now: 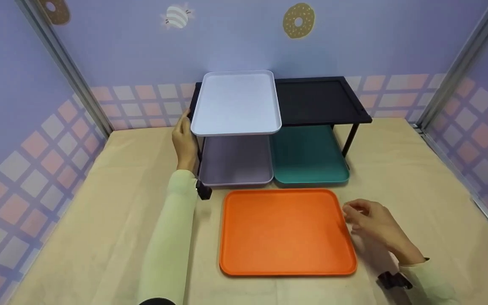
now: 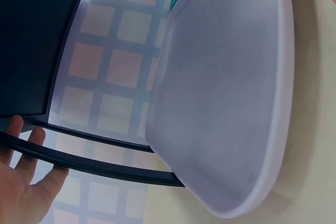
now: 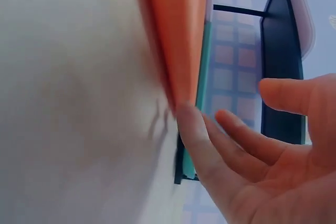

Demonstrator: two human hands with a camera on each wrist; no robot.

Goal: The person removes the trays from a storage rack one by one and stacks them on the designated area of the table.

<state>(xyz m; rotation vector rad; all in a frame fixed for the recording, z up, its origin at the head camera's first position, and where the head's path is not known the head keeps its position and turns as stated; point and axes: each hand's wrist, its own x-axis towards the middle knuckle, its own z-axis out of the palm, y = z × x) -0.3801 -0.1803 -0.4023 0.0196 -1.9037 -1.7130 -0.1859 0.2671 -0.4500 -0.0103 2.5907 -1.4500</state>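
Note:
My left hand [image 1: 184, 142] is at the left end of a black rack [image 1: 316, 101], its fingers [image 2: 38, 137] passing behind a front leg just under the top. A white tray [image 1: 236, 101] lies on the rack's left half. Below it sits a lilac tray [image 1: 237, 161], with a teal tray [image 1: 309, 156] beside it on the right. In front of the rack an orange tray [image 1: 288, 233] rests flat on the cloth. My right hand [image 1: 373, 222] hovers by the orange tray's right edge, fingers loosely bent and holding nothing; one fingertip overlaps the tray's end in the right wrist view.
A beige cloth [image 1: 134, 203] covers the table. Behind stands a lilac wall [image 1: 239, 38] with pictures and a checked band. Side panels with metal frame posts [image 1: 464, 63] border the table left and right.

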